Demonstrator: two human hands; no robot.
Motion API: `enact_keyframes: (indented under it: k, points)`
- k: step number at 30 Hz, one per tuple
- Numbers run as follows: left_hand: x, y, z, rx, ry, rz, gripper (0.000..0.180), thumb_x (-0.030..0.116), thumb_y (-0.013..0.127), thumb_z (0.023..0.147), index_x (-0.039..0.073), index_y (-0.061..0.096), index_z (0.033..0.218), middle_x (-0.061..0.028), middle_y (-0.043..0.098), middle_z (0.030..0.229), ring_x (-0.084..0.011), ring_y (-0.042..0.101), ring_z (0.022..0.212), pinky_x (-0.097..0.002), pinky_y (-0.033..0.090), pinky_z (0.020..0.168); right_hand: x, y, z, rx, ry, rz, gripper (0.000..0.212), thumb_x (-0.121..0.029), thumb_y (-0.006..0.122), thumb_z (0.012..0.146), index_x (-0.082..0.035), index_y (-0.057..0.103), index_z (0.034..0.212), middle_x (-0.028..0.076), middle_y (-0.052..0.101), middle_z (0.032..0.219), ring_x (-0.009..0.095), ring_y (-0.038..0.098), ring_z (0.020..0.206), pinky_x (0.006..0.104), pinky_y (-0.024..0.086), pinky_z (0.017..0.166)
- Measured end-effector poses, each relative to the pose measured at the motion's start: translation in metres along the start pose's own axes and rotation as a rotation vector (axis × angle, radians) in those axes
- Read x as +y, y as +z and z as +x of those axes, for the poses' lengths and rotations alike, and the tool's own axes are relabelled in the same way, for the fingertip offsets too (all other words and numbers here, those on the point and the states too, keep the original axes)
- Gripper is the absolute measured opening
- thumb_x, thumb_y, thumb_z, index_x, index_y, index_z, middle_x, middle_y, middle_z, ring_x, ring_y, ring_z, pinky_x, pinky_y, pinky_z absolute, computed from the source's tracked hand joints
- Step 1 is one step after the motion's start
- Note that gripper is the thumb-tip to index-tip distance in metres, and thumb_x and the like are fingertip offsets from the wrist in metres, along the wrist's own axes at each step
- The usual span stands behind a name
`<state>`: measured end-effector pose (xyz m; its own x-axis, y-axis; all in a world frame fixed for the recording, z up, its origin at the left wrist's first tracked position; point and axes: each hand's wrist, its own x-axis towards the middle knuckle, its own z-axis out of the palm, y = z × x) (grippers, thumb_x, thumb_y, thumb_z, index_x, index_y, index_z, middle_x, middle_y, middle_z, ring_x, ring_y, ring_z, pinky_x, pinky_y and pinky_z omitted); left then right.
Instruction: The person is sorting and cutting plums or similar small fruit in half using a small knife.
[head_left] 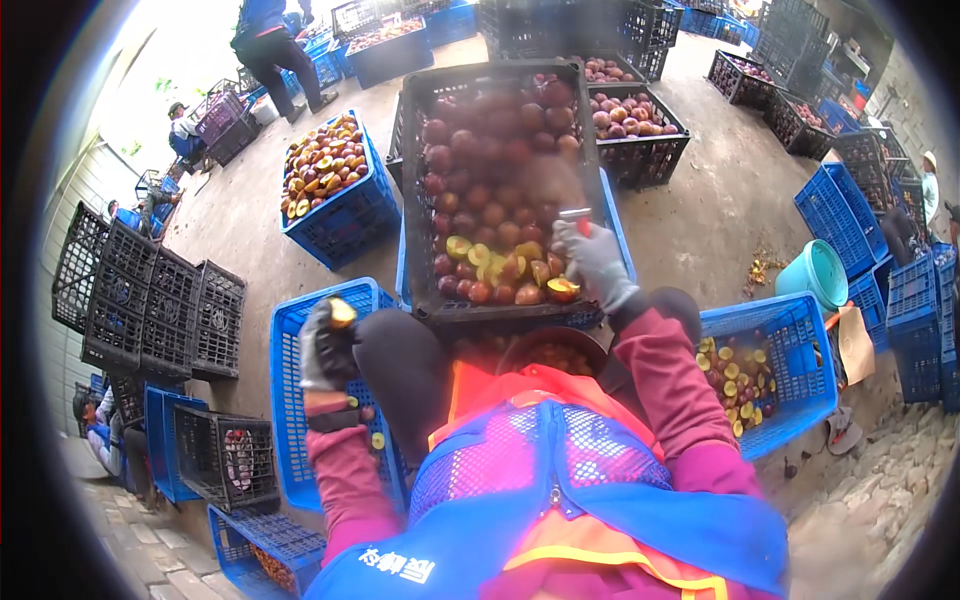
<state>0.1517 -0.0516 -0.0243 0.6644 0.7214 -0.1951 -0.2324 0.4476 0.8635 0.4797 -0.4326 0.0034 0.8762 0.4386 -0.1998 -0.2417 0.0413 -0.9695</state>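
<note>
My left hand (326, 358), in a grey and black glove, is closed on a cut plum half (342, 313). It is above the left edge of a blue crate (292, 440) beside my knee, which has a few cut pieces in it. My right hand (597, 262), in a grey glove, grips a small tool (577, 217) with a metal top and a red part; its exact kind is unclear. This hand is over the right side of a black crate (420, 200) of whole dark red plums (490, 215). Cut yellow-fleshed plums (490, 262) lie at its near end.
To my right is a blue crate (815, 350) with plum halves, near a turquoise bucket (812, 275). A blue crate (335, 235) heaped with halves stands ahead left. Black crates (150, 300) line the far left. Another person (272, 50) stands at the back left.
</note>
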Motion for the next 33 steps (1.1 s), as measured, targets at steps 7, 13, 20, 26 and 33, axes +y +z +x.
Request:
enact_keyframes:
  k: [7, 13, 20, 26, 33]
  points:
    - [0.050, -0.199, 0.006, 0.372, 0.161, 0.880, 0.028, 0.017, 0.060, 0.101, 0.009, 0.072, 0.125, -0.0049, 0.073, 0.101, -0.0194, 0.073, 0.087, -0.0313, 0.056, 0.063, 0.001, -0.074, -0.043, 0.016, 0.158, 0.113, 0.020, -0.025, 0.074, 0.105, -0.006, 0.070, 0.110, 0.001, 0.065, 0.080, 0.004, 0.053, 0.055, 0.0201, 0.038, 0.045]
    - [0.019, -0.113, 0.045, 0.531, 0.365, 1.858, 0.036, 0.019, 0.067, 0.096, 0.012, 0.069, 0.132, -0.0141, 0.076, 0.116, -0.0342, 0.075, 0.102, -0.0434, 0.060, 0.084, -0.024, -0.108, -0.075, 0.118, 0.163, 0.059, 0.026, -0.030, 0.067, 0.110, -0.005, 0.069, 0.118, -0.001, 0.061, 0.077, 0.004, 0.052, 0.055, 0.0202, 0.038, 0.045]
    - [-0.088, 0.195, 0.070, -0.389, 0.718, 1.457, 0.045, 0.023, 0.069, 0.094, 0.013, 0.065, 0.138, -0.0184, 0.075, 0.123, -0.0388, 0.074, 0.110, -0.0481, 0.059, 0.092, -0.030, -0.083, -0.096, 0.074, 0.073, 0.148, 0.032, -0.034, 0.058, 0.115, -0.007, 0.070, 0.129, -0.001, 0.063, 0.072, 0.007, 0.054, 0.048, 0.0230, 0.042, 0.042]
    - [-0.210, 0.308, 0.141, -0.602, 0.377, 1.790, 0.054, 0.026, 0.071, 0.092, 0.015, 0.062, 0.143, -0.0221, 0.074, 0.129, -0.0427, 0.072, 0.116, -0.0521, 0.058, 0.099, -0.048, -0.087, -0.137, 0.018, 0.077, 0.053, 0.033, -0.036, 0.057, 0.116, -0.009, 0.070, 0.132, -0.001, 0.064, 0.072, 0.007, 0.055, 0.047, 0.0235, 0.039, 0.038]
    - [-0.195, 0.315, 0.156, -0.477, 0.230, 1.847, 0.059, 0.037, 0.073, 0.091, 0.011, 0.060, 0.142, -0.0220, 0.067, 0.141, -0.0418, 0.069, 0.126, -0.0540, 0.057, 0.103, -0.074, -0.082, -0.154, 0.047, 0.190, -0.006, 0.034, -0.036, 0.055, 0.116, -0.010, 0.070, 0.132, -0.001, 0.065, 0.073, 0.007, 0.056, 0.047, 0.0238, 0.039, 0.036]
